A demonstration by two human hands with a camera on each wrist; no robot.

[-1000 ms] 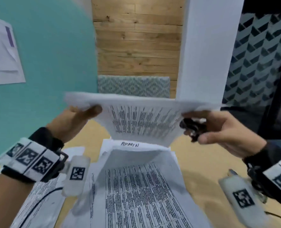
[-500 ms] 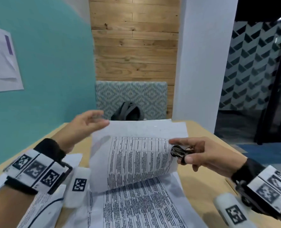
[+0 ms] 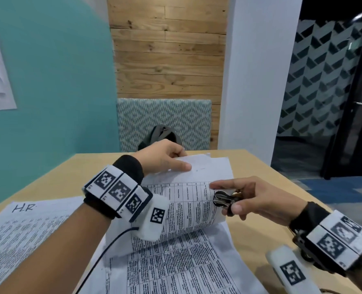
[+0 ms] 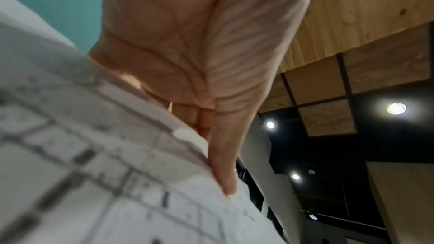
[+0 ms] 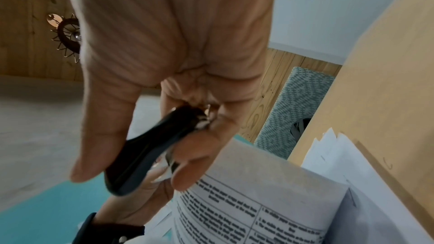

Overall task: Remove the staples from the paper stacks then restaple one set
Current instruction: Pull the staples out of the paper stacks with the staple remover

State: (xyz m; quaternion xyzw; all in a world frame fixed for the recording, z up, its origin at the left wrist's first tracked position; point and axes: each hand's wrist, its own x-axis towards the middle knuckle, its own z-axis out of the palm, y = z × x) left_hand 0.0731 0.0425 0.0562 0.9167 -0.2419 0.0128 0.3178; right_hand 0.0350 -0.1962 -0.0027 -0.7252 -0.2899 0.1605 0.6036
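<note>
A stapled paper stack (image 3: 175, 270) printed with tables lies in front of me on the wooden table (image 3: 262, 172). Its upper pages (image 3: 188, 206) are curled back toward the far edge. My left hand (image 3: 182, 160) pinches those pages near their top, thumb on the upper side and fingers behind; the left wrist view shows the thumb (image 4: 223, 173) lying along the sheet (image 4: 94, 173). My right hand (image 3: 226, 195) grips a black staple remover (image 3: 223, 200) at the right edge of the curl. In the right wrist view the staple remover (image 5: 145, 155) sits between thumb and fingers, beside the pages (image 5: 258, 201).
Another stack marked "H.R" (image 3: 31, 230) lies at the left of the table. A patterned chair back (image 3: 165, 117) with a dark bag (image 3: 163, 134) stands beyond the far edge. A white column (image 3: 252, 81) rises at the right, and a teal wall on the left.
The pages held up in the air a second ago have come down and folded back over the stack. My left hand moved from their left edge to the top; the right hand still holds the remover.
</note>
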